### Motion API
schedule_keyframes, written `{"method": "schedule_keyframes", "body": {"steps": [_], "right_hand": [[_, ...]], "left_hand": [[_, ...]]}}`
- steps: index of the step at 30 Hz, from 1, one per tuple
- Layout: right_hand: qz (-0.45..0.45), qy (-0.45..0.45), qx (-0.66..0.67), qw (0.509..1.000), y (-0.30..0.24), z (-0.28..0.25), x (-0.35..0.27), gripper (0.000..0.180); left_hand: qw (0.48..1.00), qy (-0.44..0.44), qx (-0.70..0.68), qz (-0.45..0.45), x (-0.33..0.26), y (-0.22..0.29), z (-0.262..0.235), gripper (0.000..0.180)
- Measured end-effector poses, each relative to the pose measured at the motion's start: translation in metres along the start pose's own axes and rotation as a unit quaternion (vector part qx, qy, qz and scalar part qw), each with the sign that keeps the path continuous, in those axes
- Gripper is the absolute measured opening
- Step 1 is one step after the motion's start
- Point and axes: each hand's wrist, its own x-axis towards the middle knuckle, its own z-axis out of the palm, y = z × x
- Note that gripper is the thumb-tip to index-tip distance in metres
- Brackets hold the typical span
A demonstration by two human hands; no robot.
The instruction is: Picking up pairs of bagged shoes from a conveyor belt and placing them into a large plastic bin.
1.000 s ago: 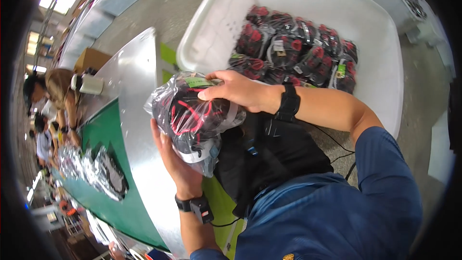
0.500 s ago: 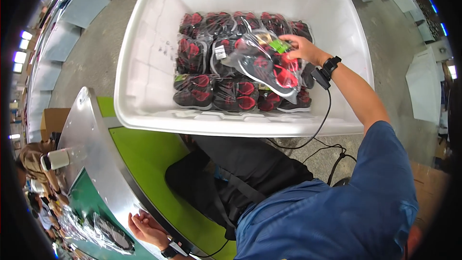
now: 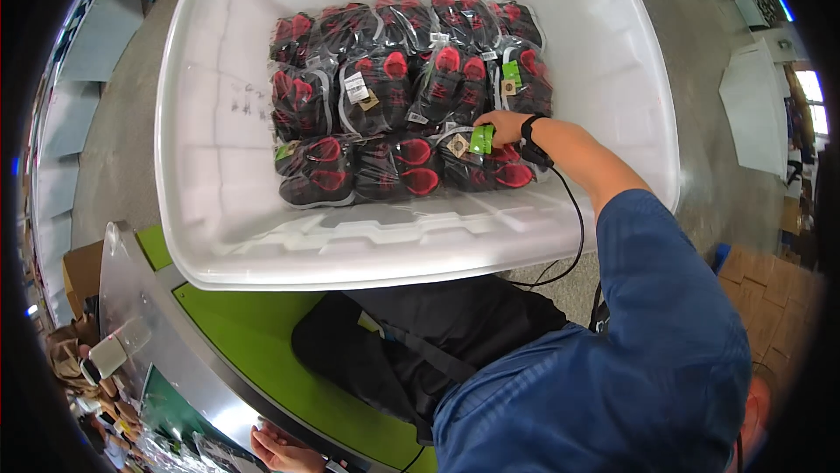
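Observation:
Bagged black-and-red shoes (image 3: 374, 88) lie in rows on the floor of a big white plastic tub (image 3: 206, 132). At the near right of these rows, my right hand (image 3: 507, 127) has its fingers closed at the top edge of a clear-bagged pair of shoes (image 3: 479, 167), beside its green label. That pair lies down among the others, and my fingertips are partly hidden. My left hand (image 3: 284, 449) rests low at the left, by the edge of the metal-rimmed table. Its fingers are loosely bent and apart, with nothing in them.
The curved metal table edge (image 3: 206, 385) with a green side panel runs at my left. Clear plastic bags (image 3: 171, 454) lie on it. Co-workers (image 3: 79, 355) are beyond. A cable hangs from my right wrist over the tub's near rim. A cardboard box (image 3: 81, 276) stands left.
My right hand has lowered the bagged shoes from above the pile into the near right row. The tub appears larger and further left as the view shifted. My left hand stays by the table edge.

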Motion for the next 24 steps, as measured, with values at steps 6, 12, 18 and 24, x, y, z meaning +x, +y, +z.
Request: {"method": "schedule_keyframes", "body": {"steps": [6,12,18,24], "right_hand": [[-0.115,0.063,0.059,0.990,0.032,0.011,0.001,0.080],[0.003,-0.019,0.021,1.000,0.072,-0.032,-0.054,0.088],[0.218,0.143,-0.328,0.908,0.075,-0.001,-0.090,0.077],[0.026,0.061,-0.319,0.946,0.028,0.046,-0.072,0.074]], "left_hand": [[0.994,0.008,0.112,-0.012,0.009,-0.007,-0.012,0.045],[0.993,-0.001,0.119,0.023,0.015,-0.020,-0.013,0.044],[0.994,0.003,0.105,0.033,0.017,-0.021,-0.011,0.044],[0.989,-0.008,0.147,0.034,0.018,-0.019,-0.021,0.048]]}}
